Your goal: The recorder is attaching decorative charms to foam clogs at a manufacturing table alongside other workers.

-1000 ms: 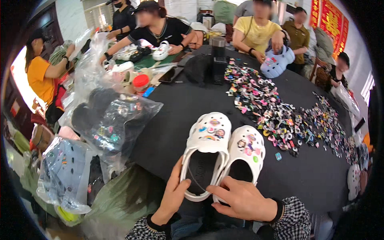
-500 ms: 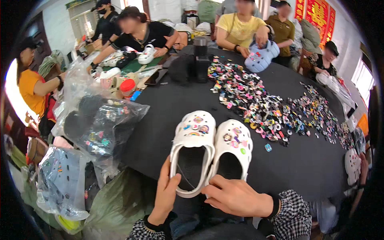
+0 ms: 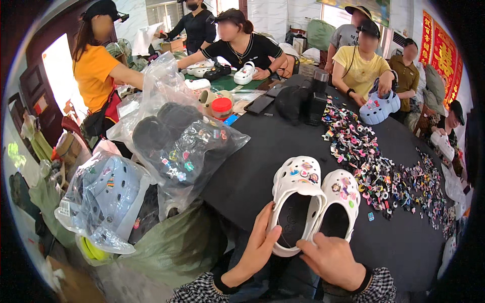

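Observation:
A pair of white clogs (image 3: 297, 247) decorated with small coloured charms rests at the table's near edge, toes pointing away. Wrapped around the outer side of the left clog is my left hand (image 3: 256, 252), thumb at the heel rim. My right hand (image 3: 334, 260) has its fingers curled in a pinch at the heels, where the two clogs meet; its fingertips are partly hidden. A thin line, perhaps a cord, shows inside the left clog. Beyond the right clog (image 3: 345, 194) lies a pile of loose charms (image 3: 374, 174) on the black table (image 3: 252, 166).
Clear bags hold black clogs (image 3: 174, 121) and blue clogs (image 3: 108, 187) at my left. A green sack (image 3: 172, 242) stands below them. A black camera-like device (image 3: 316, 103), a phone (image 3: 259, 104) and a red-lidded jar (image 3: 222, 107) stand farther back. Several people work around the tables.
My view has turned left, so the scene sits farther right in the picture. Both hands stay on the white clogs, with the right fingers still at the heels.

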Tool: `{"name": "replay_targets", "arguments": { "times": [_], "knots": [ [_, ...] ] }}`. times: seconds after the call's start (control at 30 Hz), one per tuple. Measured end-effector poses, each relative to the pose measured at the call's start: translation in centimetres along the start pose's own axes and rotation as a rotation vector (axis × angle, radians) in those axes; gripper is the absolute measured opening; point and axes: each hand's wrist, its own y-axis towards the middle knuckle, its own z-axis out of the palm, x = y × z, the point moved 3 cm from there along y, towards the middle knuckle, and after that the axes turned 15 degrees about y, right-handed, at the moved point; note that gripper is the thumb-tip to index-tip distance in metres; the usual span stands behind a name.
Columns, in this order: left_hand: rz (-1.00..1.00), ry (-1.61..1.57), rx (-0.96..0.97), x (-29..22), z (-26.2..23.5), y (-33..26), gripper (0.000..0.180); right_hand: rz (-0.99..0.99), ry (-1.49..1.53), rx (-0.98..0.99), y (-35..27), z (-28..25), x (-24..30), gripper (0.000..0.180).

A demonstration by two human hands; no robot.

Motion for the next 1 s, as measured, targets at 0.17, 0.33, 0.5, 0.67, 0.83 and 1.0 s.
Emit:
{"name": "replay_targets", "arguments": {
  "times": [0.17,0.33,0.5,0.67,0.83,1.0],
  "knots": [
    [0.052,-0.048,-0.027,-1.9,-0.3,0.5,0.057,-0.056,-0.110,-0.070,0.9,-1.8,-1.0,0.034],
    [0.221,0.110,-0.050,-2.1,-1.5,2.1,0.056,-0.139,-0.044,-0.037,4.0,-3.6,-1.9,0.034],
    [0.299,0.223,-0.067,0.1,-1.6,3.0,0.061,-0.048,0.259,0.072,4.3,-1.0,-4.6,0.030],
    [0.235,0.279,-0.058,0.6,-1.9,2.7,0.061,-0.079,0.218,0.116,4.4,-0.1,-3.9,0.029],
    [0.185,0.244,-0.084,0.5,-1.2,4.5,0.063,-0.150,0.260,0.085,5.7,-1.0,-6.3,0.028],
    [0.162,0.274,-0.049,0.8,-1.1,5.2,0.067,-0.120,0.345,0.114,6.3,-1.2,-7.3,0.025]
  ]
}}
